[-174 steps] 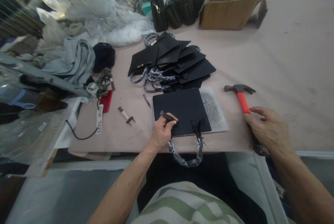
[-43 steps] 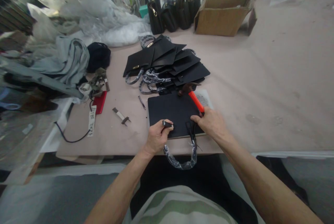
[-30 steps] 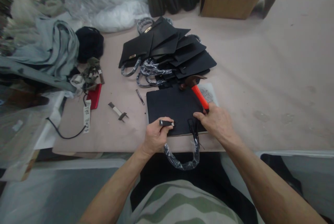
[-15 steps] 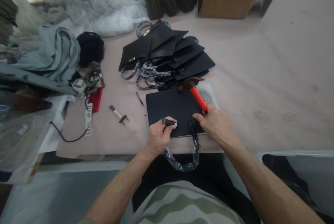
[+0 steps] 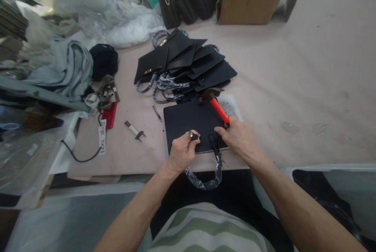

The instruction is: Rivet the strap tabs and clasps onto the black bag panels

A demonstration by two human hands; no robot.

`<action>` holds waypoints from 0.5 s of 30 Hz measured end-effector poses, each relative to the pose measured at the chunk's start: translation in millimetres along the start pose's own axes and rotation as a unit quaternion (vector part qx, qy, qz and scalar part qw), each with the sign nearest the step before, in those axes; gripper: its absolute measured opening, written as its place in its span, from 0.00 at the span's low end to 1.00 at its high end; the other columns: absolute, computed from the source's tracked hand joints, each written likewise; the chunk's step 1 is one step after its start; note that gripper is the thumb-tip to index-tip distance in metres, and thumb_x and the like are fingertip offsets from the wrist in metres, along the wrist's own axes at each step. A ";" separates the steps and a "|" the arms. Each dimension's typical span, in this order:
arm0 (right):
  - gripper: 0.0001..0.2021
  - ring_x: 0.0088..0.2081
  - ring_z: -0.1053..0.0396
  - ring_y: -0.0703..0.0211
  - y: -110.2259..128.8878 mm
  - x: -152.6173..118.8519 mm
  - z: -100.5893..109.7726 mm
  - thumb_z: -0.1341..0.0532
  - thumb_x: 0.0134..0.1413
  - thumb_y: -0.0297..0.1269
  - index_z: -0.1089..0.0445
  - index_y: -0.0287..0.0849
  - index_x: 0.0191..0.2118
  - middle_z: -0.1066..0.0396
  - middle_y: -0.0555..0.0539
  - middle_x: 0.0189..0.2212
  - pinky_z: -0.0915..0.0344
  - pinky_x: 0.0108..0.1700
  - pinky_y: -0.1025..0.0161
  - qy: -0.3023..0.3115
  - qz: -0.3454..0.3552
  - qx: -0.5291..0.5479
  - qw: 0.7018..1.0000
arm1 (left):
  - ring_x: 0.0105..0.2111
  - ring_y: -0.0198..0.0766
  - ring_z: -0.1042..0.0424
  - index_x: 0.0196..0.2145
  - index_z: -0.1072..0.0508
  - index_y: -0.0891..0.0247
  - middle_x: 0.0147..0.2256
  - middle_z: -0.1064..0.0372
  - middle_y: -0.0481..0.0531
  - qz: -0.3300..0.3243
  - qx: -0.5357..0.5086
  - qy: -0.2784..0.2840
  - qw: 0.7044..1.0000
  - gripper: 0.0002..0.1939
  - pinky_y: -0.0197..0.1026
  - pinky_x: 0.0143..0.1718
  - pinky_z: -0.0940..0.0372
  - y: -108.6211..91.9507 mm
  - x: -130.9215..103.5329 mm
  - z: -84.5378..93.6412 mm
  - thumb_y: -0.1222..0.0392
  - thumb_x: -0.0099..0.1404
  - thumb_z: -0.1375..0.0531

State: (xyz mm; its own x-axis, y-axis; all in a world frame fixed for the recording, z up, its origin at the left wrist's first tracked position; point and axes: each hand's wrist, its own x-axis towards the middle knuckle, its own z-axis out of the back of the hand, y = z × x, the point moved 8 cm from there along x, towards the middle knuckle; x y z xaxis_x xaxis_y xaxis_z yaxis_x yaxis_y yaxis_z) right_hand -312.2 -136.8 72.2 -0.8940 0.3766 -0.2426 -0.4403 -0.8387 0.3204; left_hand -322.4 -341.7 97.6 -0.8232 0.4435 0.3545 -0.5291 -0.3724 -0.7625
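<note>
table (image 5: 293, 87): left hand (image 5: 182, 149) holds tool (image 5: 193, 135) (tip hidden)

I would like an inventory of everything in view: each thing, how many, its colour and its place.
table: 1, pinkish beige, across view
claw hammer: 1, orange and dark, in right grip
punch-like tool: 1, dark, in left grip
front bag panel: 1, black, table front
wrapped handle: 1, black, overhanging table
speckled sheet: 1, whitish, beneath panel
stacked bag panels: several, black, centre
thin rod: 1, dark, left of panel
divider-like tool: 1, grey-brown, left
flat item: 1, red, left
label: 1, white, left
dark bundle: 1, navy, back left
cloth: count unclear, grey, far left
plastic sheeting: heap, clear, back left
upright bags: several, black, back
cardboard box: 1, brown, back
striped top: 1, green and cream, on person
hands: 2, bare, over panel
</note>
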 end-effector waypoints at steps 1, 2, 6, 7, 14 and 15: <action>0.19 0.37 0.26 0.45 -1.2 1.0 0.1 0.38 0.60 0.52 0.30 0.40 0.44 0.24 0.40 0.35 0.40 0.35 0.57 0.000 0.004 0.007 1.000 | 0.33 0.36 0.23 0.42 0.26 0.62 0.36 0.23 0.51 -0.003 0.003 0.004 1.000 0.06 0.36 0.37 0.28 -0.8 -0.2 -1.1 0.66 0.70 0.43; 0.18 0.37 0.27 0.46 -2.7 2.1 0.7 0.39 0.60 0.52 0.30 0.40 0.42 0.25 0.40 0.34 0.41 0.34 0.58 0.002 0.008 0.019 1.000 | 0.33 0.36 0.23 0.43 0.27 0.62 0.36 0.23 0.51 -0.006 0.005 0.007 1.000 0.07 0.36 0.37 0.28 -1.4 -0.4 -2.0 0.66 0.70 0.43; 0.18 0.29 0.32 0.55 -5.3 1.4 11.4 0.48 0.65 0.49 0.33 0.43 0.31 0.30 0.46 0.26 0.45 0.30 0.61 0.041 0.037 0.103 0.993 | 0.37 0.39 0.22 0.43 0.28 0.61 0.37 0.23 0.52 -0.024 0.013 0.017 0.999 0.07 0.37 0.41 0.27 -3.7 -0.6 -4.3 0.66 0.70 0.44; 0.19 0.27 0.34 0.57 -4.3 -2.0 19.9 0.50 0.65 0.49 0.35 0.44 0.28 0.32 0.47 0.24 0.46 0.29 0.61 0.042 0.046 0.119 0.991 | 0.37 0.39 0.21 0.43 0.28 0.61 0.37 0.23 0.52 -0.031 0.016 0.019 0.999 0.07 0.38 0.41 0.27 -4.5 -0.6 -4.7 0.66 0.70 0.44; 0.21 0.19 0.44 0.61 16.9 -68.8 109.7 0.54 0.65 0.55 0.43 0.47 0.27 0.41 0.51 0.17 0.51 0.25 0.61 -0.091 0.178 0.121 0.972 | 0.36 0.40 0.21 0.45 0.29 0.62 0.37 0.24 0.53 -0.048 0.027 0.011 0.998 0.07 0.39 0.39 0.27 -5.1 -1.9 -5.1 0.66 0.70 0.44; 0.21 0.18 0.45 0.61 19.0 -79.5 115.6 0.55 0.66 0.55 0.42 0.47 0.27 0.41 0.51 0.16 0.51 0.25 0.61 -0.105 0.205 0.103 0.968 | 0.36 0.41 0.22 0.44 0.29 0.62 0.37 0.24 0.53 -0.050 0.029 0.011 0.998 0.07 0.39 0.39 0.27 -4.8 -2.3 -5.9 0.67 0.70 0.44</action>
State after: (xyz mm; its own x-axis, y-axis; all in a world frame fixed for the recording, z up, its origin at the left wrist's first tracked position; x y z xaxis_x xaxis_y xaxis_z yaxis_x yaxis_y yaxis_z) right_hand -259.1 -137.2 203.4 -0.9845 0.1195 0.1282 -0.0337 -0.8470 0.5306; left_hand -316.8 -336.1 97.2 -0.7611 0.4990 0.4144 -0.6200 -0.3717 -0.6910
